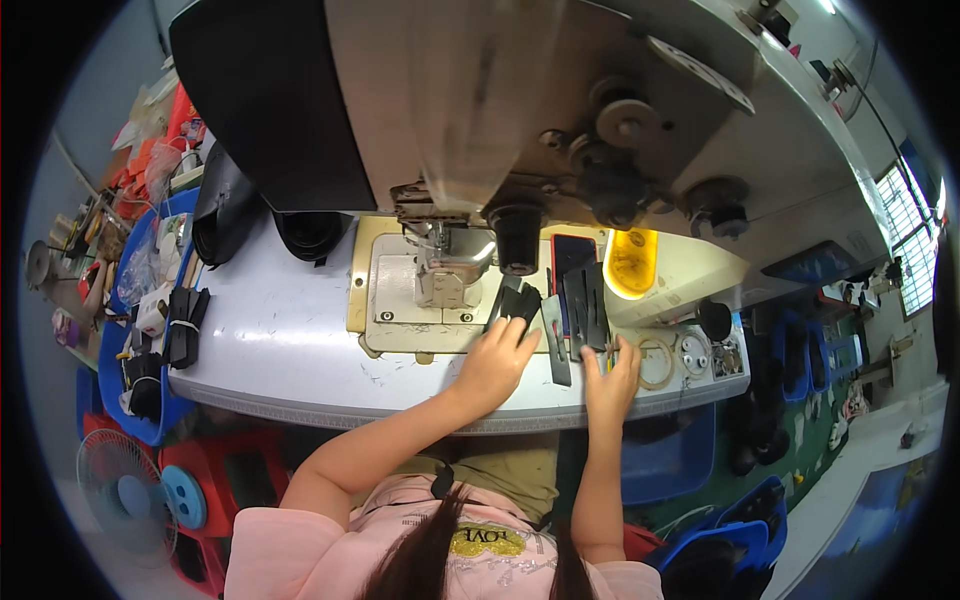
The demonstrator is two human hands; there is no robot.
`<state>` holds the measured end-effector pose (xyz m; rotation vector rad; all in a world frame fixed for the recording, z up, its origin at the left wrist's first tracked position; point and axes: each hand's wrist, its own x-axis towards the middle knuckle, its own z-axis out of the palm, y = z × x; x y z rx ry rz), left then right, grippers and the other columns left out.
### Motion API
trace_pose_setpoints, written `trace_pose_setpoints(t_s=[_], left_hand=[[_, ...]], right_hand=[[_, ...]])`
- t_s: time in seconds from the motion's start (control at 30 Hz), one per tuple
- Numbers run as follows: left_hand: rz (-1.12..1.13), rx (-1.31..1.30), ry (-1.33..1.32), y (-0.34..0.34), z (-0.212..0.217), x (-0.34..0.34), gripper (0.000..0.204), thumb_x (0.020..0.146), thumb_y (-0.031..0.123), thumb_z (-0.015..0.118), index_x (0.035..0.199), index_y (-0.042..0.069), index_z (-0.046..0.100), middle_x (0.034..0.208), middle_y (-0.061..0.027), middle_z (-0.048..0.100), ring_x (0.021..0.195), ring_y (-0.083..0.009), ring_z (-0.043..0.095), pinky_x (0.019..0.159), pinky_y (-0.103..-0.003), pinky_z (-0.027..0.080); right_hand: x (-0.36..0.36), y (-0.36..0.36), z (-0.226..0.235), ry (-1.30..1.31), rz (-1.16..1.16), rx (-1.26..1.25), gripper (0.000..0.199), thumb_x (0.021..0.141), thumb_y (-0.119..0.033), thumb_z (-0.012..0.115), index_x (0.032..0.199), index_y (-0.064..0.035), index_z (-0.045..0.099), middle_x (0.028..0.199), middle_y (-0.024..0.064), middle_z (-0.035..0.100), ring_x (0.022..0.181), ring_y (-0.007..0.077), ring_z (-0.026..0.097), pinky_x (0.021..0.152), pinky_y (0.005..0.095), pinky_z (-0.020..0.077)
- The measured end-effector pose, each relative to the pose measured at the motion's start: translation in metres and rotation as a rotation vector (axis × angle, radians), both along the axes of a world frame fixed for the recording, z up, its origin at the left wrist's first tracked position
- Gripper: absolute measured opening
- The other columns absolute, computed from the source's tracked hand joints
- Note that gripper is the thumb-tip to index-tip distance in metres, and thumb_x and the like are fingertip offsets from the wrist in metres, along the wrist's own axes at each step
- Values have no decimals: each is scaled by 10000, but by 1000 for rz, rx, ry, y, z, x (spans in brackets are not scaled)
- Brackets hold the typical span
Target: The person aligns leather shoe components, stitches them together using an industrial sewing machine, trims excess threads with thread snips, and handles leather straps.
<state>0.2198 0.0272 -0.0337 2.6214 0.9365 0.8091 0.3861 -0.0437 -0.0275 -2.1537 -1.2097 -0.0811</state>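
At the sewing machine (440,275), my left hand (495,362) has its fingers closed on a small bunch of black strips (518,300), right of the needle area. My right hand (610,380) is at the near end of a stack of flat black pieces with slits (586,305), thumb and fingers on either side of that end. Something small and yellowish shows by its fingers, too little to name. Between the hands lies a single dark grey slotted strip (556,340). A red-edged phone (573,252) lies partly under the stack.
A yellow tray (632,262) sits behind my right hand. A cream ring (655,362) and a metal bobbin (693,353) lie at the right. Tied black bundles (185,328) and a blue basket (150,425) are at the left. The machine head (560,110) overhangs the table (280,350).
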Motion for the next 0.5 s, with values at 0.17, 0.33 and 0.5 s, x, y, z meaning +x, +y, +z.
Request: trace_pose_setpoints(t_s=[0.17,0.33,0.5], left_hand=[[-291,250,9,10,13,28,311,712,119,497,1006,48,564,1100,-152,480,896,-242,479,728,-322,421],[-483,291,179,16,13,37,159,719,138,509,839,64,584,1157,-161,456,927,-230,476,714,-320,420],[-528,320,113,20,9,37,146,703,127,519,808,35,562,1009,-128,489,913,-224,471,684,-311,426]], right_hand=[[14,18,-15,71,-9,68,503,669,-260,711,1015,37,498,927,182,530,890,349,530,757,397,430],[21,23,-28,57,-109,8,483,639,-243,726,972,51,538,893,187,569,842,330,551,753,378,432],[27,24,-31,183,-123,-28,423,614,-255,741,863,32,556,829,180,574,767,331,554,698,374,433]])
